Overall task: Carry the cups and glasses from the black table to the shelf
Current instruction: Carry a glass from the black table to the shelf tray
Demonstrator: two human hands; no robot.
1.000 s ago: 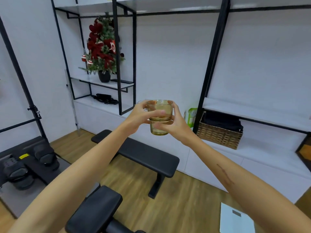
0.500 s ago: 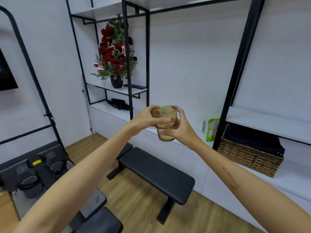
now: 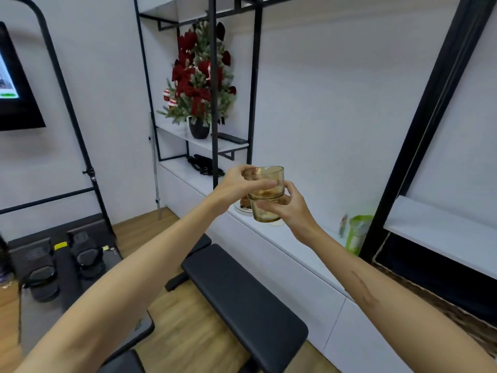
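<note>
Left hand (image 3: pixel 236 184) fingers curl round upper amber glass (image 3: pixel 266 181); it's nested in lower amber glass (image 3: pixel 265 211), empty as far as visible, which right hand (image 3: pixel 289 208) grips. Stack held in air above white shelf (image 3: pixel 282 238), near green pouch (image 3: pixel 359 232).

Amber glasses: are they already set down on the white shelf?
No, the amber glasses are held in the air above the white shelf, gripped by the left hand and right hand.

Black post (image 3: pixel 214 103) ahead-left, white ledge (image 3: pixel 295 254) open rightward, bench (image 3: pixel 242 292) below
</note>
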